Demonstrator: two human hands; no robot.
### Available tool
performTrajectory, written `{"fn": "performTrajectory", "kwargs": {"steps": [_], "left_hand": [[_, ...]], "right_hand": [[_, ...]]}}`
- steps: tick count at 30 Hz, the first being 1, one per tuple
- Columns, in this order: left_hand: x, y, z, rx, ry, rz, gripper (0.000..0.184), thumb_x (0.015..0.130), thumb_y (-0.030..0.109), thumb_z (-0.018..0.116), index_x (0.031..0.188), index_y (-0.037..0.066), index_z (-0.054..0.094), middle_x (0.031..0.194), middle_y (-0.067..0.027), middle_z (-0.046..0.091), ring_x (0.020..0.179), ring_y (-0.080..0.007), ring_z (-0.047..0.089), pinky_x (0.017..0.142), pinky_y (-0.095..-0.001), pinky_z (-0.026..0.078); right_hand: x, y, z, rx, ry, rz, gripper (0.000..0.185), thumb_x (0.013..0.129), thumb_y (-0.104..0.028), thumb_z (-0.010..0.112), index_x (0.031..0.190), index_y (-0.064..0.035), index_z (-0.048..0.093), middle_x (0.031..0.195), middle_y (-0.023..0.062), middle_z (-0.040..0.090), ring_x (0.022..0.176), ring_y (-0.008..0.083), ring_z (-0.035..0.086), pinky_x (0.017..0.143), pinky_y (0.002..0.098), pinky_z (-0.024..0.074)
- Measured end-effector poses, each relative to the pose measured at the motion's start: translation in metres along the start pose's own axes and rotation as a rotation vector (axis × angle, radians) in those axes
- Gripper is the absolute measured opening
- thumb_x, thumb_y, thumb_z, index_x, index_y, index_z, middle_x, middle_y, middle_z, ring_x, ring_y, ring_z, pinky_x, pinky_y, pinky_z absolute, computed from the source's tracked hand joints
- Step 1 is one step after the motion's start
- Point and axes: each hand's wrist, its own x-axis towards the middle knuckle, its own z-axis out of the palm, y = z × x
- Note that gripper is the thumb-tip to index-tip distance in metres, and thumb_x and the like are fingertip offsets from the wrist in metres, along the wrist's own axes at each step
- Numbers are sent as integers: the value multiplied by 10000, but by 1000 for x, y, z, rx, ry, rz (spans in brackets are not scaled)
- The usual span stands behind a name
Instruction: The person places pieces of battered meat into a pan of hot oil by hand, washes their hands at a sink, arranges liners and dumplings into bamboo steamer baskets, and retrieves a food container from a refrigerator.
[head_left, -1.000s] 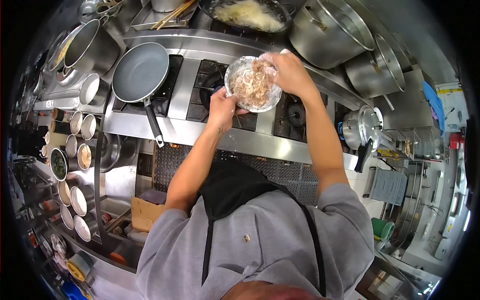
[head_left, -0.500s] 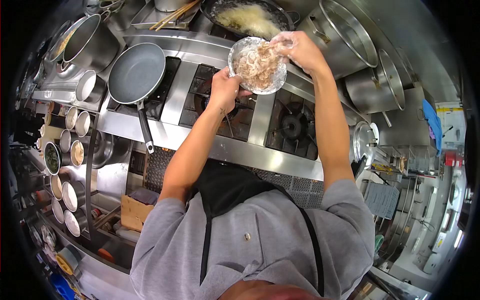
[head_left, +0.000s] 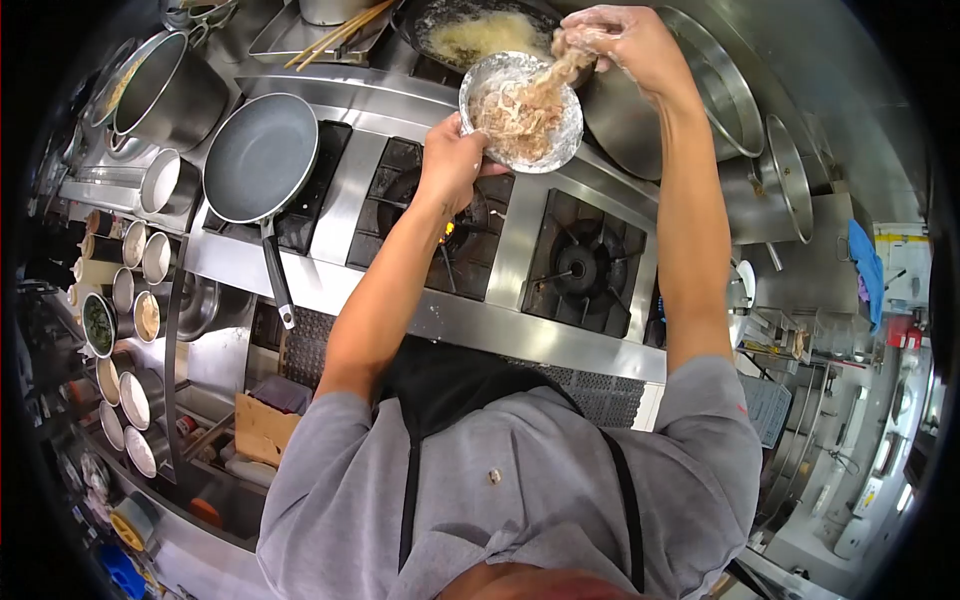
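My left hand (head_left: 458, 160) grips the rim of a metal bowl (head_left: 568, 148), tilted and dusted with white flour. Inside lie floured, stringy pieces (head_left: 515, 118), pale brown, whose kind I cannot make out. Above the bowl's right side, my right hand (head_left: 625, 45) is closed, its fingertips coated in flour, pinching a clump of floured strips (head_left: 566, 68) that hangs down toward the bowl. Just behind the bowl, a dark wok (head_left: 412, 30) holds bubbling oil with pale yellow batter or food (head_left: 480, 38) frying in it.
A grey frying pan (head_left: 262, 160) rests on the left burner, its handle pointing toward me. A small flame shows at the middle burner (head_left: 470, 235). Large steel pots (head_left: 625, 120) crowd the back right. Chopsticks (head_left: 340, 35) lie across a tray at the back left.
My right hand has risen up and to the right, lifting a clump of floured strips from the bowl. The bowl in my left hand has shifted slightly up.
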Motion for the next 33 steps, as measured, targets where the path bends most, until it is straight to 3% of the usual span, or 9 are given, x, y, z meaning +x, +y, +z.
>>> {"fn": "performTrajectory", "kwargs": {"steps": [2, 4, 8, 9, 12, 14, 25, 33], "left_hand": [[-3, 0, -3, 33, -23, -5, 314, 858, -21, 497, 1166, -33, 553, 1048, -126, 648, 866, -192, 667, 633, -298, 614], [-4, 8, 3, 22, -8, 1, 312, 855, -20, 502, 1162, -31, 559, 1051, -120, 649, 867, -191, 666, 632, -297, 613], [-1, 7, 2, 23, -3, 20, 331, 846, -49, 477, 1166, -50, 563, 1029, -128, 669, 816, -195, 688, 605, -293, 612], [-3, 7, 2, 27, 4, 21, 330, 846, -47, 478, 1165, -49, 565, 1027, -125, 671, 816, -193, 688, 606, -289, 611], [2, 2, -1, 40, 4, 13, 323, 848, -44, 481, 1161, -46, 564, 1026, -122, 672, 813, -192, 689, 607, -285, 610], [5, -3, -2, 45, 3, 3, 313, 851, -45, 485, 1155, -46, 562, 1027, -125, 671, 813, -192, 690, 607, -286, 612], [30, -9, -5, 47, 35, 38, 309, 853, -47, 487, 1151, -48, 570, 1042, -138, 669, 829, -199, 691, 597, -289, 615], [-3, -3, -20, 67, 81, 24, 313, 865, -31, 509, 1171, -49, 570, 1071, -143, 667, 863, -211, 690, 612, -294, 615]], "right_hand": [[1, 10, 0, 13, -74, 26, 157, 791, -49, 670, 907, 56, 683, 769, 113, 713, 604, 130, 646, 498, 241, 467], [11, 29, -6, -72, -33, -29, 198, 841, -87, 660, 1011, 9, 688, 837, 42, 690, 695, 68, 586, 551, 204, 437], [16, 39, -16, -22, -88, -75, 186, 849, -117, 664, 980, 9, 701, 858, 35, 701, 715, 69, 596, 556, 205, 437], [17, 33, -20, -29, -73, -77, 167, 856, -75, 620, 978, 11, 697, 858, 61, 709, 739, 95, 628, 588, 236, 466], [10, -21, -30, 97, 45, -92, 136, 792, -39, 647, 888, 54, 672, 807, 129, 720, 650, 137, 658, 520, 237, 472], [21, -30, -45, 144, 108, -125, 111, 818, -59, 633, 875, 34, 659, 850, 153, 722, 670, 153, 665, 554, 238, 477], [90, 2, -98, 283, 193, -189, 137, 863, -45, 590, 940, 58, 637, 944, 202, 706, 682, 221, 679, 620, 291, 525], [109, 22, -86, 211, 249, -124, 116, 840, -7, 585, 910, 62, 646, 866, 197, 706, 652, 234, 681, 587, 291, 546]]}}
